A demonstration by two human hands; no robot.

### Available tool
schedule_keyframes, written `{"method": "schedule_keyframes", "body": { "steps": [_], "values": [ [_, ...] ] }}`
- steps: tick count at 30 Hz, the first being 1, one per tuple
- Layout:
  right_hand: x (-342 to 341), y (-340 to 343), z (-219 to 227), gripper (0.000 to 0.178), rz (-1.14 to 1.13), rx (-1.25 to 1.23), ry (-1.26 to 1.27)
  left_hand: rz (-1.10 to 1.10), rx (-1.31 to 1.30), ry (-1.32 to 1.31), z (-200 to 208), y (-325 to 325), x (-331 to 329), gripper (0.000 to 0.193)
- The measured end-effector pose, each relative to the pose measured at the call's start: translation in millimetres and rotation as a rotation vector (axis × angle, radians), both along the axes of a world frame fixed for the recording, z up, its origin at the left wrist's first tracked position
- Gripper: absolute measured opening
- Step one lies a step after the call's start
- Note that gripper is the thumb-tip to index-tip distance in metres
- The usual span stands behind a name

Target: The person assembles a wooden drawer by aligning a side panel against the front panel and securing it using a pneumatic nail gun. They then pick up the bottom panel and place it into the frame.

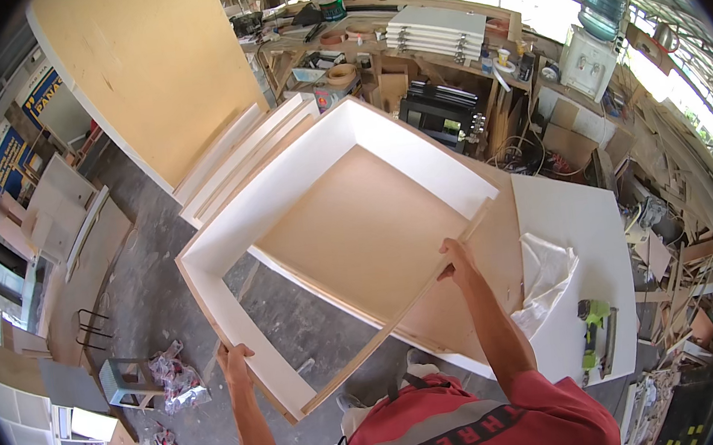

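A bottomless rectangular box frame (277, 204) with white inner walls and bare wood edges is tilted in front of me. My left hand (235, 364) is closed around its left side, near the lower corner. On the near rail, towards its right end, my right hand (457, 257) grips the wooden edge. Through the frame's opening a flat tan board (365, 222) shows on the work surface, and the frame's left part hangs over the floor. Whether its far side rests on anything I cannot tell.
To the right, a white panel (566, 211) carries crumpled white sheeting (546, 277) and a green drill (591, 324). Left of the frame stands a tall tan board (158, 78). Stacked white panels (432, 31) lie behind, scrap wood (704, 266) far right, a grey stool (123, 384) lower left.
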State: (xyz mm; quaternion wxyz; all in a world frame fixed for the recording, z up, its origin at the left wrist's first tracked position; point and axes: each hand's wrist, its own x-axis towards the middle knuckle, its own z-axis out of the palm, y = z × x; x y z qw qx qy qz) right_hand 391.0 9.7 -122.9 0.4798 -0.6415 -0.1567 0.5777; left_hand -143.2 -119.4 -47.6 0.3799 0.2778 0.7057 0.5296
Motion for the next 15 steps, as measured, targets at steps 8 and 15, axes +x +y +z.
{"method": "schedule_keyframes", "body": {
  "steps": [8, 15],
  "values": [
    [-144.4, -157.0, 26.7, 0.047, -0.435, 0.028, 0.043, -0.092, 0.210, -0.018, 27.8, -48.5, -121.8, 0.054],
    [-301.0, -321.4, -1.0, 0.046, -0.716, 0.234, 0.268, -0.292, 0.267, -0.015, 41.2, -76.3, -259.2, 0.048]
  ]
}}
